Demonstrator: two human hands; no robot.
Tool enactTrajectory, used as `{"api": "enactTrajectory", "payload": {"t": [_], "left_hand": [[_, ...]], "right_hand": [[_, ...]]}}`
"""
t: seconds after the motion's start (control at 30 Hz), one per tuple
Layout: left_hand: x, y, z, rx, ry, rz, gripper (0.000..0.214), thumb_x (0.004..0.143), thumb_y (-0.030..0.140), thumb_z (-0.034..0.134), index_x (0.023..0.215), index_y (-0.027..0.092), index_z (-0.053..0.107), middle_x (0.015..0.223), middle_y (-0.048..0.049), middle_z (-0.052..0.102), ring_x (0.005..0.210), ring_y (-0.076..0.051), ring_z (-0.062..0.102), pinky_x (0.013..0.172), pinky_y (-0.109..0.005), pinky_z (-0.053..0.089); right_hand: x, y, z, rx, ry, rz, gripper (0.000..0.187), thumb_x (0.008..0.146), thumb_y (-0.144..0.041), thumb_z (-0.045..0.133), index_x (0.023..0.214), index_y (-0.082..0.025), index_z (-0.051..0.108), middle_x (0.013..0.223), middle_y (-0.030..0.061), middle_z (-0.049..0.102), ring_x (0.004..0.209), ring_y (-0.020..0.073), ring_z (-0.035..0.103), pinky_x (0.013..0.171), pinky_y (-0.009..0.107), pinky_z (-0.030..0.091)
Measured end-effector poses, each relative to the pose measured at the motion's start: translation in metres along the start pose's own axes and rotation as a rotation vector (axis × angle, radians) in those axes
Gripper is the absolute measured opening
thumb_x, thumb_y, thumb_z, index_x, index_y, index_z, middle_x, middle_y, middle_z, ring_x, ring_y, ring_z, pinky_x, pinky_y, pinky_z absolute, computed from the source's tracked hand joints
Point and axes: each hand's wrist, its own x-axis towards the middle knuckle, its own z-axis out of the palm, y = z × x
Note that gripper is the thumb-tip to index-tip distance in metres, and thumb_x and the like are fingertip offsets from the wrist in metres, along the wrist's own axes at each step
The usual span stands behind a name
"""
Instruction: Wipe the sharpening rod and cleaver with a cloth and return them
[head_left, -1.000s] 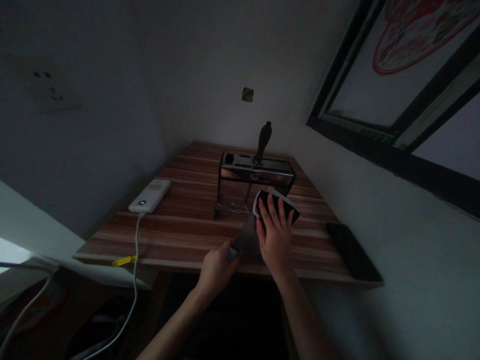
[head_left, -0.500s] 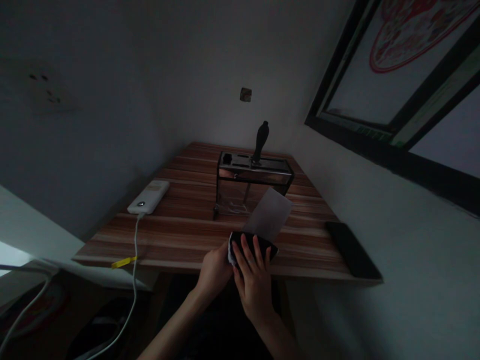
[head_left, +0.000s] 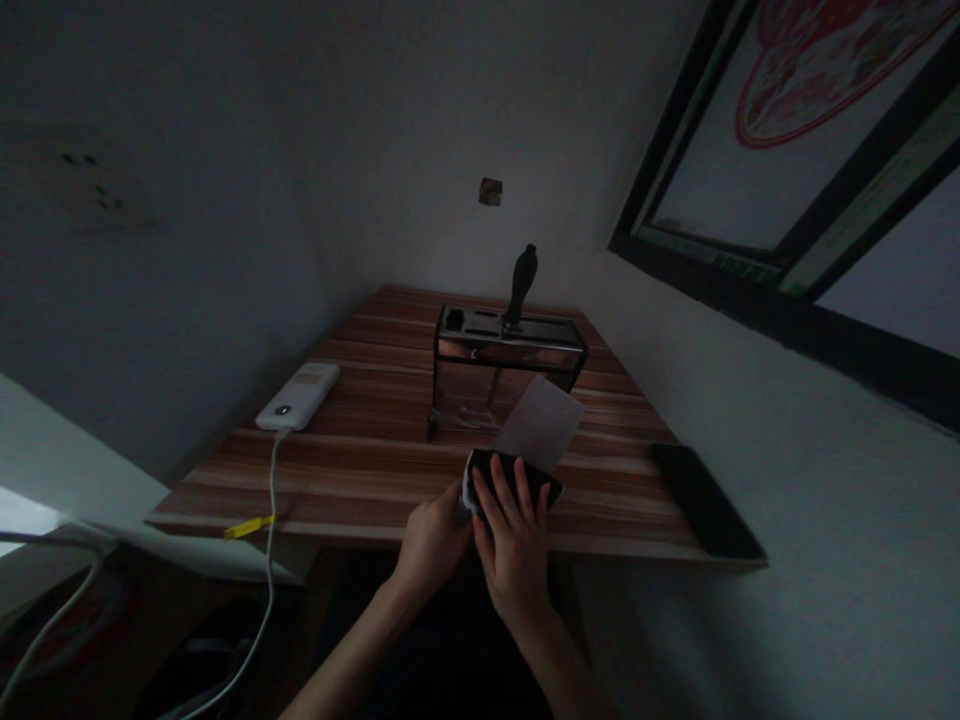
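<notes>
A broad cleaver blade slants up over the front of the wooden table. My left hand is closed around its handle, which is hidden in my fist. My right hand presses a dark cloth with a white edge around the lower part of the blade, close to the handle, with the fingers laid over it. Behind the blade stands a metal knife rack with one dark-handled knife upright in it.
A white power bank lies at the table's left, its cable hanging over the front edge. A black flat object lies at the right edge, against the wall. A dark-framed picture hangs on the right wall.
My right hand slid the cloth down the blade from the tip to near the handle, then a little back up. The left hand has kept its hold.
</notes>
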Motion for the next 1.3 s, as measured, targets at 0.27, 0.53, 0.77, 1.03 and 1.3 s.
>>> {"api": "enactTrajectory", "payload": {"t": [0.27, 0.53, 0.77, 1.03, 1.3], "left_hand": [[0.000, 0.001, 0.002, 0.028, 0.031, 0.016, 0.020, 0.084, 0.029, 0.050, 0.100, 0.021, 0.059, 0.086, -0.0063, 0.072, 0.082, -0.021, 0.068, 0.066, -0.023, 0.043], [0.000, 0.003, 0.000, 0.057, 0.041, 0.009, 0.017, 0.085, 0.030, 0.050, 0.093, 0.019, 0.060, 0.081, -0.0066, 0.072, 0.075, -0.021, 0.068, 0.060, -0.023, 0.040], [-0.001, 0.003, -0.001, 0.068, 0.009, -0.039, 0.020, 0.085, 0.033, 0.051, 0.097, 0.021, 0.061, 0.085, -0.0058, 0.072, 0.082, -0.022, 0.068, 0.065, -0.023, 0.040], [-0.001, 0.004, -0.003, 0.129, -0.004, -0.031, 0.021, 0.085, 0.035, 0.050, 0.099, 0.022, 0.060, 0.086, -0.0055, 0.072, 0.086, -0.023, 0.068, 0.066, -0.024, 0.040], [-0.002, 0.001, -0.001, 0.178, 0.003, 0.024, 0.020, 0.086, 0.036, 0.049, 0.098, 0.023, 0.058, 0.085, -0.0037, 0.072, 0.083, -0.021, 0.068, 0.064, -0.023, 0.040]], "right_hand": [[0.029, 0.023, -0.010, -0.091, 0.042, -0.012, 0.048, 0.094, -0.025, 0.035, 0.141, -0.028, 0.027, 0.148, 0.0001, 0.027, 0.139, 0.0243, 0.013, 0.110, 0.055, 0.011], [0.060, 0.045, -0.023, -0.104, 0.105, -0.013, 0.047, 0.095, -0.027, 0.033, 0.141, -0.028, 0.029, 0.149, 0.0008, 0.026, 0.140, 0.0228, 0.009, 0.110, 0.056, 0.011], [0.080, 0.059, -0.037, -0.099, 0.149, -0.004, 0.048, 0.095, -0.028, 0.033, 0.142, -0.030, 0.023, 0.149, 0.0007, 0.026, 0.140, 0.0221, 0.009, 0.109, 0.057, 0.013], [0.090, 0.073, -0.046, -0.044, 0.177, 0.007, 0.045, 0.095, -0.030, 0.031, 0.141, -0.029, 0.029, 0.148, 0.0021, 0.028, 0.139, 0.0202, 0.016, 0.110, 0.054, 0.012], [0.080, 0.107, -0.055, 0.370, 0.458, 0.327, 0.047, 0.090, -0.045, 0.035, 0.113, -0.013, 0.060, 0.109, 0.0140, 0.065, 0.109, 0.0242, 0.057, 0.100, 0.046, 0.035]]}}
